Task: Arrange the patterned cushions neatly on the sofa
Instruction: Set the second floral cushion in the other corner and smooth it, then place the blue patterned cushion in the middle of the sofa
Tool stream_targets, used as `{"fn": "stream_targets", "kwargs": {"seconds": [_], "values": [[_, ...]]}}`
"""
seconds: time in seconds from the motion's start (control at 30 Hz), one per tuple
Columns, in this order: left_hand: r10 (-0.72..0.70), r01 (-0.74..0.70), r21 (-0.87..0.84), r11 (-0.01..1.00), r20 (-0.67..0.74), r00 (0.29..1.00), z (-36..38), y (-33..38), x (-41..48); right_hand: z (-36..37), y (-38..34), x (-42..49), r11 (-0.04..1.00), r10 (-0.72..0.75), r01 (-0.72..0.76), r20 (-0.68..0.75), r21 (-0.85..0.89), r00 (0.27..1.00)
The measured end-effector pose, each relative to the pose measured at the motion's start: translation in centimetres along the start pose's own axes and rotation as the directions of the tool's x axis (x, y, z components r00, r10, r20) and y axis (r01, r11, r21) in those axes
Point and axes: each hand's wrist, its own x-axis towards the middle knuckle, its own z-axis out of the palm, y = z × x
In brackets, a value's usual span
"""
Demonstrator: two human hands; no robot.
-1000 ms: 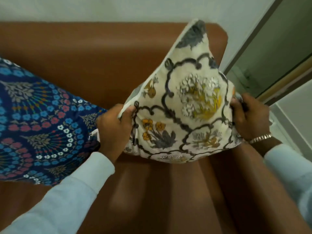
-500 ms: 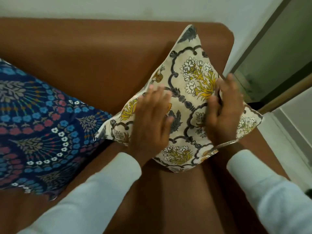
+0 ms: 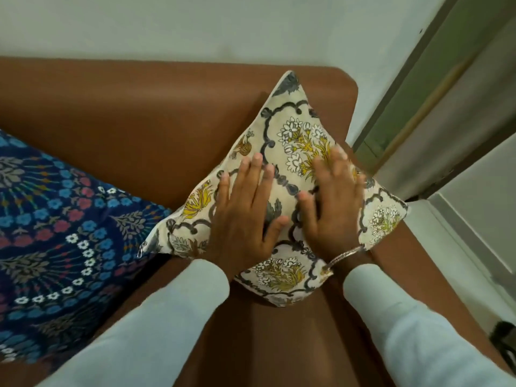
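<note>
Both hands, left (image 3: 245, 216) and right (image 3: 332, 202), flat and open on cream cushion (image 3: 293, 135), set corner-up against sofa (image 3: 139, 121) back, right of blue cushion (image 3: 55, 233).

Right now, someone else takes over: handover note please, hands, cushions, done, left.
Left hand: open, flat on the cream cushion.
Right hand: open, flat on the same cushion, blurred.
Cream cushion stands on one corner, diamond-wise, at the right end of the sofa, leaning on the backrest.
Blue cushion lies to its left, corners touching.
Done: cream cushion set in place.
Left: let go, straighten the blue cushion if needed.
</note>
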Motion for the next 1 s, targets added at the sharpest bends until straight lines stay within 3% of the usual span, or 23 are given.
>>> {"fn": "stream_targets", "kwargs": {"seconds": [0.07,0.13,0.2,0.27,0.33,0.4,0.47,0.53,0.6,0.7,0.8,0.87,1.0], "values": [[-0.08,0.077,0.061,0.995,0.052,0.995,0.6,-0.7,-0.1,0.8,-0.1,-0.7,0.996,-0.066,0.072,0.096,-0.062,0.993],[-0.238,0.232,0.086,0.969,0.076,0.968,0.4,-2.5,-0.5,0.7,1.0,-0.4,0.989,0.143,-0.137,0.105,-0.062,0.984],[-0.319,0.307,0.115,0.945,0.101,0.942,-0.6,-4.4,-1.5,-0.1,1.9,0.2,0.916,0.401,-0.401,0.076,-0.016,0.913],[-0.332,0.322,0.097,0.942,0.1,0.938,-2.5,-5.9,-2.7,-1.1,1.4,0.4,0.867,0.495,-0.495,0.013,0.063,0.869],[-0.309,0.309,-0.008,0.951,0.05,0.95,-5.0,-7.3,-4.1,-2.1,-0.9,0.9,0.898,0.421,-0.396,-0.112,0.189,0.9],[-0.277,0.273,-0.103,0.956,-0.02,0.961,-7.8,-8.6,-5.4,-2.7,-4.5,2.0,0.928,0.274,-0.197,-0.221,0.318,0.936],[-0.282,0.267,-0.135,0.954,-0.11,0.953,-10.7,-10.1,-7.1,-2.4,-9.3,3.0,0.91,0.146,-0.042,-0.225,0.413,0.963],[-0.359,0.33,-0.172,0.928,-0.186,0.915,-13.4,-12.0,-8.8,-1.6,-14.1,3.4,0.881,0.027,0.034,-0.122,0.472,0.992],[-0.449,0.404,-0.215,0.889,-0.24,0.861,-16.3,-14.6,-11.0,-0.1,-18.6,2.9,0.862,-0.088,0.018,0.114,0.506,0.99],[-0.605,0.554,-0.245,0.796,-0.282,0.745,-20.2,-19.1,-15.3,3.3,-23.5,2.1,0.864,-0.185,-0.098,0.492,0.495,0.851],[-0.739,0.708,-0.213,0.673,-0.215,0.638,-22.5,-22.7,-18.5,5.5,-24.8,2.3,0.859,-0.109,-0.316,0.747,0.403,0.656],[-0.789,0.786,-0.086,0.613,-0.127,0.601,-24.0,-25.4,-20.6,6.5,-26.3,1.8,0.838,-0.051,-0.394,0.774,0.377,0.632],[-0.803,0.803,0.032,0.596,-0.01,0.596,-25.5,-29.0,-21.5,6.2,-29.6,0.4,0.864,-0.039,-0.273,0.596,0.424,0.802]]}}
